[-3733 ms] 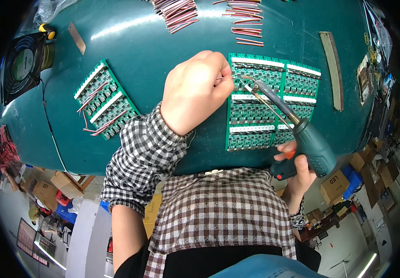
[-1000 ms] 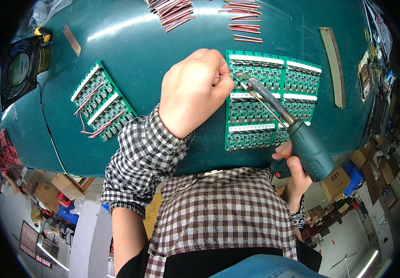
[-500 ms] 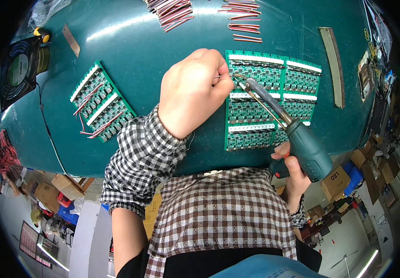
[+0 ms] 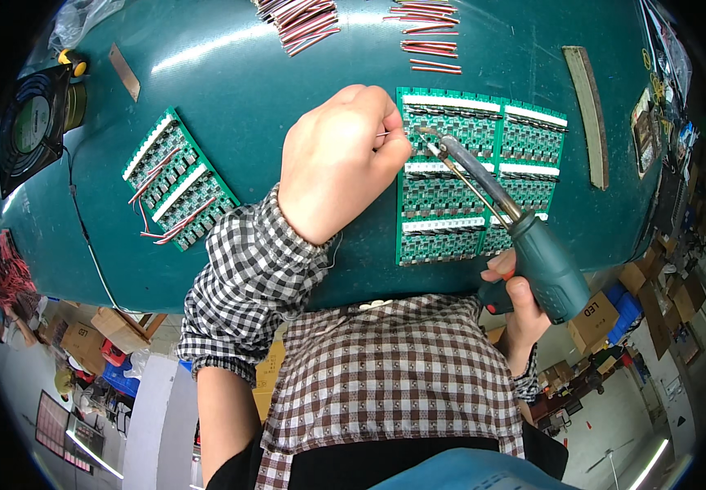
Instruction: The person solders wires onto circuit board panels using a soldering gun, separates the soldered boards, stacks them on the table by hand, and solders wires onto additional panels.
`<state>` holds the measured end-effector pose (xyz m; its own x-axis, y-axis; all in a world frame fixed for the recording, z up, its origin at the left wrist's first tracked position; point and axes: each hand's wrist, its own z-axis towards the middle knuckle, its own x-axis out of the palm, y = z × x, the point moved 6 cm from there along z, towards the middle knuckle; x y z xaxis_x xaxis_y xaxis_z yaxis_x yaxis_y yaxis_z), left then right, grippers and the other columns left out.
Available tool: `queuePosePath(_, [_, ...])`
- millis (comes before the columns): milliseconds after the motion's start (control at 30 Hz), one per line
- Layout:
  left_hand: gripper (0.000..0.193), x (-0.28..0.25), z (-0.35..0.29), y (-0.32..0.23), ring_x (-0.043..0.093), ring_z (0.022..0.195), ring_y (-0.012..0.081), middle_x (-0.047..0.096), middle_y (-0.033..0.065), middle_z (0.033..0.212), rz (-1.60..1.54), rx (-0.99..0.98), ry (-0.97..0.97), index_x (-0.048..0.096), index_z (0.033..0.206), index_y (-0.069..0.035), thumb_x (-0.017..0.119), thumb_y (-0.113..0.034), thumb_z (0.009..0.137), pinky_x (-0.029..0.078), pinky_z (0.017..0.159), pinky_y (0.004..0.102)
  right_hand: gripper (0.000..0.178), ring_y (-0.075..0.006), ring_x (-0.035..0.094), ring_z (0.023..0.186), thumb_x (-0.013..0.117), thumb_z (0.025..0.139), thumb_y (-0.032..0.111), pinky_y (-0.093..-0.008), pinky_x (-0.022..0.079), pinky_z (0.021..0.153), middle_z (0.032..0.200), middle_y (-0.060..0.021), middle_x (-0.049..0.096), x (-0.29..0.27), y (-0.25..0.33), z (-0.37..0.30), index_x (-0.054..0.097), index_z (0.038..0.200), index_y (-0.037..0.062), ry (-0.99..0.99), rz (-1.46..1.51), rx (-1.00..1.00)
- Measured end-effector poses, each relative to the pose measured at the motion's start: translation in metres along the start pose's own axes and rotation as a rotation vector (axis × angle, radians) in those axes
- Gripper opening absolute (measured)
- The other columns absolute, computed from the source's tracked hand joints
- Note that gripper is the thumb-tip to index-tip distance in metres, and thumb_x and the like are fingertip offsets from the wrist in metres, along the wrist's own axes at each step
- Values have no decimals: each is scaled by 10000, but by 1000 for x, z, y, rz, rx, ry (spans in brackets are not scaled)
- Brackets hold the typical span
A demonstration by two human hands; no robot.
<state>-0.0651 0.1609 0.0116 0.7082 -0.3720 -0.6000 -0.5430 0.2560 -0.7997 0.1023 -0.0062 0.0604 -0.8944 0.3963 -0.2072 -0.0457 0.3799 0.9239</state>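
My left hand (image 4: 338, 159) is closed in a pinch on a thin wire (image 4: 382, 134), most of which the fingers hide. It rests at the upper left edge of a green circuit board panel (image 4: 444, 200), which carries rows of small parts and white strips. A green pistol-shaped soldering gun (image 4: 551, 268) is in my right hand (image 4: 523, 314), the fingers wrapped round its grip near a red trigger. From the gun, a metal barrel with a thin tube beside it slants up to the left. Its tip is over the panel, close to my left fingertips; whether it touches the board I cannot tell.
A smaller circuit board (image 4: 180, 184) with red and white wires lies at left. Bundles of cut wires (image 4: 300, 24) lie at the far side. A black fan (image 4: 33, 126) stands far left, near a flat metal strip (image 4: 125, 72). A worn bar (image 4: 587, 118) lies at right.
The soldering gun has shifted slightly to the right, and its tip has drawn back a little from my left fingers. My left hand stays nearly still, pinching the wire.
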Motion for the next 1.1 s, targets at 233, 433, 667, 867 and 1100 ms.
queuePosePath(233, [64, 1, -1, 2, 514, 554, 144, 546, 51, 667, 8, -18, 19, 563, 731, -28, 614, -39, 693, 432, 516, 257, 508, -266, 610, 730, 673, 773, 347, -341, 543, 593, 815, -184, 599, -2, -1, -2, 553, 991, -96, -39, 9, -1])
queuePosePath(433, [68, 0, -3, 2, 512, 553, 138, 545, 50, 671, -19, -18, 0, 572, 740, -26, 620, -40, 693, 432, 514, 256, 530, -278, 611, 771, 672, 771, 362, -346, 549, 604, 836, -188, 602, -6, -9, -5, 549, 1005, -97, -11, 10, 52])
queuePosePath(667, [76, 1, -3, 1, 517, 559, 132, 544, 49, 676, -11, 10, -42, 564, 741, -22, 621, -34, 692, 436, 510, 255, 412, -260, 595, 918, 674, 791, 127, -359, 548, 726, 981, -170, 590, -1, -9, -5, 519, 1124, -60, 141, 138, 32])
queuePosePath(867, [73, 1, -4, 1, 517, 555, 134, 543, 47, 680, -29, 18, -47, 553, 728, -28, 613, -25, 686, 435, 505, 255, 513, -265, 601, 752, 676, 768, 366, -344, 542, 619, 822, -176, 591, -1, -5, -4, 559, 971, -90, 6, -21, 65])
queuePosePath(1100, [73, 1, -4, 1, 520, 555, 136, 538, 47, 679, -12, 24, -47, 548, 722, -31, 609, -25, 683, 434, 495, 258, 506, -260, 598, 757, 676, 768, 368, -347, 540, 616, 810, -169, 592, 0, -6, -3, 563, 960, -87, 23, -36, 80])
